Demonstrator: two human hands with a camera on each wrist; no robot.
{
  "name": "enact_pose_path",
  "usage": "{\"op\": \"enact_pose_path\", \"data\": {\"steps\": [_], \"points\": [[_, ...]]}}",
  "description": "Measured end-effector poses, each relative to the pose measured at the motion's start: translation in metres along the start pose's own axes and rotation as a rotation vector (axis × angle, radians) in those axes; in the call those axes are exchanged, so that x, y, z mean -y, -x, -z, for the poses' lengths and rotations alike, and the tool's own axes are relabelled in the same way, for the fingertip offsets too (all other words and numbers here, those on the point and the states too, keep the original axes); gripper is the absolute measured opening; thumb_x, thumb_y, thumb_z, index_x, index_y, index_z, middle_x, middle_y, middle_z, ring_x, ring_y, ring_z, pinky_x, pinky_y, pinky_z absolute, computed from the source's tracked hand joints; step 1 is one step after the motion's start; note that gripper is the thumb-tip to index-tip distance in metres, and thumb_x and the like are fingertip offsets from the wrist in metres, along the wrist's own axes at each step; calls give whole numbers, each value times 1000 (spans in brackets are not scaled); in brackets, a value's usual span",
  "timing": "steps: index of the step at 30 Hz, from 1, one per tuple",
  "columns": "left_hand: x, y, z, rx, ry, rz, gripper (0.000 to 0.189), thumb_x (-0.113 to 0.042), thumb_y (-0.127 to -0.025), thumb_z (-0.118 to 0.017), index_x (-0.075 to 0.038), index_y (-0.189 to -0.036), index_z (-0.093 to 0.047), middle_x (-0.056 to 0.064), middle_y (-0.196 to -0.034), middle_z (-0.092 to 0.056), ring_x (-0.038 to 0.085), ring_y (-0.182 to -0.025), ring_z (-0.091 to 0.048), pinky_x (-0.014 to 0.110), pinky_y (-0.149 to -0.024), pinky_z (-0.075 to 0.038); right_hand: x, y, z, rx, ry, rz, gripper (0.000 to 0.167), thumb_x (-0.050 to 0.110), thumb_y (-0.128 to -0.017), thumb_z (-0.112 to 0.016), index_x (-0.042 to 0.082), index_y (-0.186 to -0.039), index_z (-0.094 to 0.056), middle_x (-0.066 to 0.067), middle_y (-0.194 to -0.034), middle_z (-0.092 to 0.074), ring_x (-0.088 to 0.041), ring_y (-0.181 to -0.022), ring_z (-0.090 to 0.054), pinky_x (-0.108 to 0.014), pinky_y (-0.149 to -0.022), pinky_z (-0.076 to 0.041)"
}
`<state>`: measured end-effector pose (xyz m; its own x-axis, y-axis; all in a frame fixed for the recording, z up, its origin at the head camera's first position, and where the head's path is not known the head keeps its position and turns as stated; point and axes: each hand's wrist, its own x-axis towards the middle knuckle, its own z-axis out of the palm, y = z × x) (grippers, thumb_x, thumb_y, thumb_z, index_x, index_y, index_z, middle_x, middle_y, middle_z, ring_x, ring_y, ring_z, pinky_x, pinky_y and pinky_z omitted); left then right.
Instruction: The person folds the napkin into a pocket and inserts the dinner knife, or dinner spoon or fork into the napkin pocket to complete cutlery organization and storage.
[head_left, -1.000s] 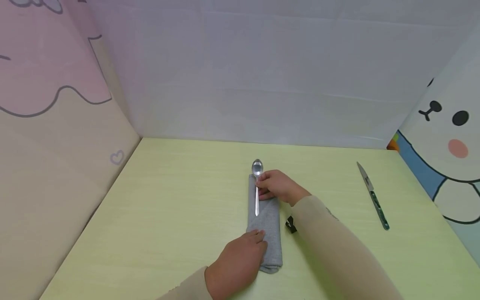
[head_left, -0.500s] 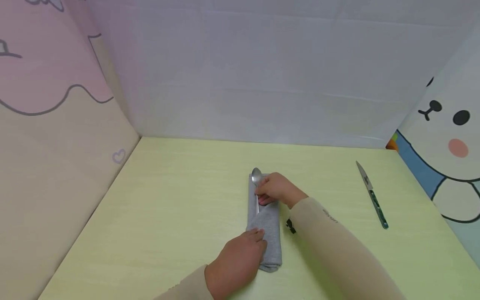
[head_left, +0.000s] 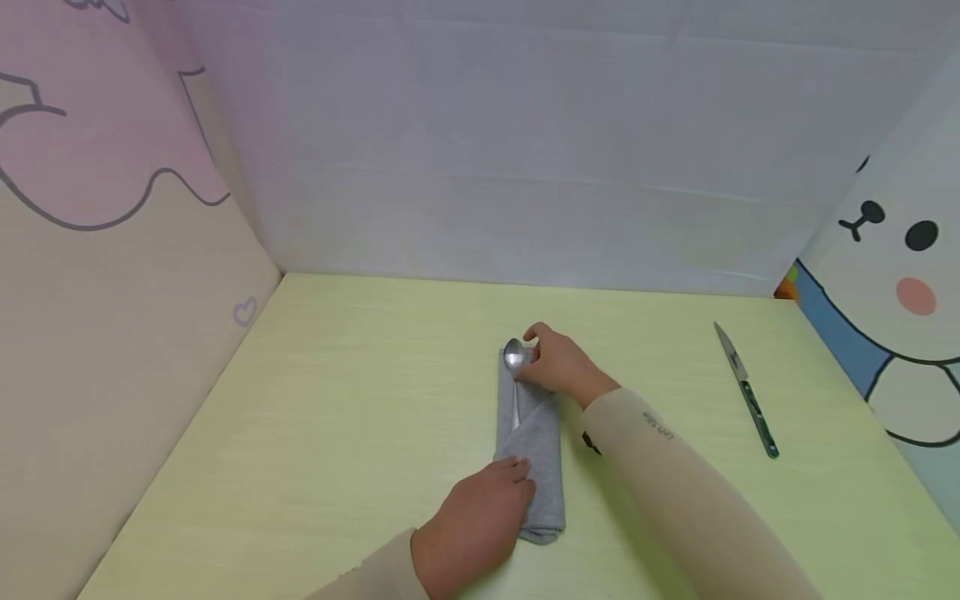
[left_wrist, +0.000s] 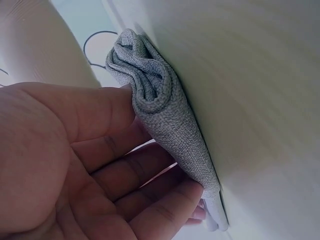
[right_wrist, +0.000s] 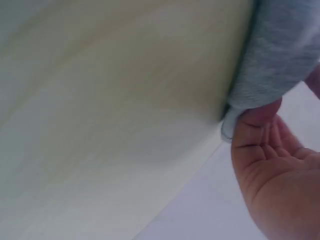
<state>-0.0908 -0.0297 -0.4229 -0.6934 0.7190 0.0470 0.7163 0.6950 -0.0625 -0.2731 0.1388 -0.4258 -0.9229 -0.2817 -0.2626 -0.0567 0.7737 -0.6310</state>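
Observation:
A grey cloth napkin [head_left: 543, 475], folded into a long narrow pocket, lies on the table in the head view. Tucked into its slanted opening is a metal spoon [head_left: 515, 404], bowl at the far end, lower handle hidden by cloth. My left hand [head_left: 476, 521] rests on the napkin's near left side; in the left wrist view its extended fingers [left_wrist: 167, 210] touch the folded cloth. Over the far end is my right hand [head_left: 558, 362], thumb by the spoon's neck, index finger raised beside the bowl. In the right wrist view, a fingertip of that hand meets the cloth's edge.
A knife [head_left: 746, 387] with a dark green handle lies to the right on the pale yellow table [head_left: 337, 417]. Part of a small black object [head_left: 591, 443] shows beside the right sleeve. Upright panels stand at the back and both sides.
The spoon has slid toward me into the napkin pocket, covering its lower handle. My right hand has loosened from the handle and raised its index finger by the bowl. The left hand stays put.

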Motion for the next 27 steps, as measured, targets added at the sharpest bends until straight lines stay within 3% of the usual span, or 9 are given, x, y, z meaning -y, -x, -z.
{"op": "enact_pose_path", "data": {"steps": [3, 7, 17, 27], "points": [[0, 0, 1, 24, 16, 7, 17, -11, -93, -72, -13, -108, -77, -1, -122, -71, 11, -124, -60, 22, -108, -42, -6, -7, 0, 20, 17, 92, 77, 30, -91, -82, 13, -154, -43, -8, -112, -59, -25, -95, -56, -42, -84, -48], [1, 0, 2, 49, 37, 21, 16, -13, -95, -71, -13, -110, -77, -1, -124, -70, 11, -125, -60, 22, -107, -42, -10, -12, 0, 59, 61, 162, 84, 36, -88, -84, 17, -158, -41, -7, -119, -57, -23, -104, -55, -42, -89, -48], [3, 0, 0, 23, 27, 28, 16, -12, -94, -71, -14, -109, -77, -2, -125, -70, 11, -125, -59, 21, -105, -44, -9, -8, -2, 68, 92, 145, 79, 35, -87, -85, 7, -151, -47, -8, -120, -56, -24, -105, -54, -42, -92, -48], [6, 0, -2, 49, 82, 53, 21, -14, -96, -70, -13, -117, -75, 0, -133, -66, 14, -129, -56, 24, -102, -48, -4, -3, -3, 53, 135, 114, 77, 34, -88, -85, 5, -150, -48, -12, -131, -55, -25, -115, -56, -44, -98, -47]]}}
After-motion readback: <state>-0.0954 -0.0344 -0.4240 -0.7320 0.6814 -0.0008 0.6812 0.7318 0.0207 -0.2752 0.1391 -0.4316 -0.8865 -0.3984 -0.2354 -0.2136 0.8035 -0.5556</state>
